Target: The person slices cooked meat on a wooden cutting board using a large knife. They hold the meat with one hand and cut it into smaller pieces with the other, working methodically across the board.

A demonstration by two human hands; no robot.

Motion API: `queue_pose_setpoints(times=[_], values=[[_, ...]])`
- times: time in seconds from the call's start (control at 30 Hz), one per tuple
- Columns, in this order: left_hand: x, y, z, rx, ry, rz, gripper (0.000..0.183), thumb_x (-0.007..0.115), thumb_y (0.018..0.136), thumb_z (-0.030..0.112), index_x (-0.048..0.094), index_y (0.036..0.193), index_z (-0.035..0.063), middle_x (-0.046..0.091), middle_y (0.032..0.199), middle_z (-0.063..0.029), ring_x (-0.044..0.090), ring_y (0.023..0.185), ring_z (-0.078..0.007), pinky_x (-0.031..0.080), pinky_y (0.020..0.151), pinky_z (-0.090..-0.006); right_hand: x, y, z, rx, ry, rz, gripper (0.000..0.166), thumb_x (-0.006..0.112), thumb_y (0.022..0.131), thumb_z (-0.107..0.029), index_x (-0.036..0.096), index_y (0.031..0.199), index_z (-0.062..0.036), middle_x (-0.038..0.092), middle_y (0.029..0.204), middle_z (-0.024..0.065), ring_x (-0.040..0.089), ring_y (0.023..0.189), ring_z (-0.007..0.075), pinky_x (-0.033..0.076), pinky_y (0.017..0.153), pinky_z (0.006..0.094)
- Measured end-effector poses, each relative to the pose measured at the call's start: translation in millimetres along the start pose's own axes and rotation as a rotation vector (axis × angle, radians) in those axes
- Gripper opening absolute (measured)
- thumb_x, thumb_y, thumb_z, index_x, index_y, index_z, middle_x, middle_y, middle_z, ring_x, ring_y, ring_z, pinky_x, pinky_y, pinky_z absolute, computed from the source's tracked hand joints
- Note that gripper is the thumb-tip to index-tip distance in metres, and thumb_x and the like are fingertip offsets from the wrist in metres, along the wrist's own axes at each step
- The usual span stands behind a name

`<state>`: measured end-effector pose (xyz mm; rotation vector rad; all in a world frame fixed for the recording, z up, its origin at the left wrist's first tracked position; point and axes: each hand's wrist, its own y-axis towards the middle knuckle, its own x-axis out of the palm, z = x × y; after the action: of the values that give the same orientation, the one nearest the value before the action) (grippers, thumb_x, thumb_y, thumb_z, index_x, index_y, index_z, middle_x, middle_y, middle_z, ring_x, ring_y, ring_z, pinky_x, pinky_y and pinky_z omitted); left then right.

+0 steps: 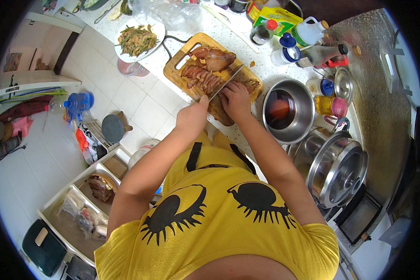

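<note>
My left hand point(193, 117) is closed around the handle of a kitchen knife. The knife's blade point(227, 82) slants across a wooden cutting board point(173, 71) with a slot handle. My right hand point(237, 99) lies just right of the blade, fingers bent, pressing on brown meat point(252, 85) that it partly covers. Left of the blade, slices of reddish-brown cooked or cured meat point(201, 77) lie in an overlapping row. Beyond them rests a larger chunk of the same meat point(218, 59). A dark brown piece point(221, 111) juts past the board's near edge; its kind is unclear.
A steel pot point(288, 137) with dark liquid stands right of the board, near a lidded steel pot point(336, 173). Several bottles and jars, including a red-capped bottle point(262, 33), crowd behind. A white plate of cooked green vegetables point(161, 29) sits at the counter's left edge.
</note>
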<state>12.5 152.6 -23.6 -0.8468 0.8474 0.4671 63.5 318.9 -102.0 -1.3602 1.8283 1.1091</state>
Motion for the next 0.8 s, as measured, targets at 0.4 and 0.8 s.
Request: queue_pose_setpoints(times=[0.4,0.8], values=[[-12.4,-1.6,-11.4,-0.058,-0.065,0.148,0.014,0.047,0.088,0.010,0.045,0.098,0.0010,0.065,0.075,-0.0225,0.064,0.071,-0.0406,0.050,0.062,-0.0490,-3.5,-2.6,5.3,-0.064,0.141,0.027,0.020,0.064,0.068,-0.004,0.059,0.088,-0.0053,0.061,0.105,0.0076,0.056,0.108,0.0283,0.041,0.098,0.0481],[-30.5,-34.2,-11.3,-0.091,-0.087,0.253,0.015,0.051,0.089,0.013,0.044,0.097,0.0013,0.062,0.070,-0.0237,0.062,0.067,-0.0430,0.049,0.061,-0.0520,-8.6,-6.0,-1.1,0.027,0.207,0.044,0.029,0.069,0.069,-0.011,0.057,0.095,-0.0077,0.057,0.110,0.0090,0.052,0.112,0.0308,0.039,0.100,0.0494]])
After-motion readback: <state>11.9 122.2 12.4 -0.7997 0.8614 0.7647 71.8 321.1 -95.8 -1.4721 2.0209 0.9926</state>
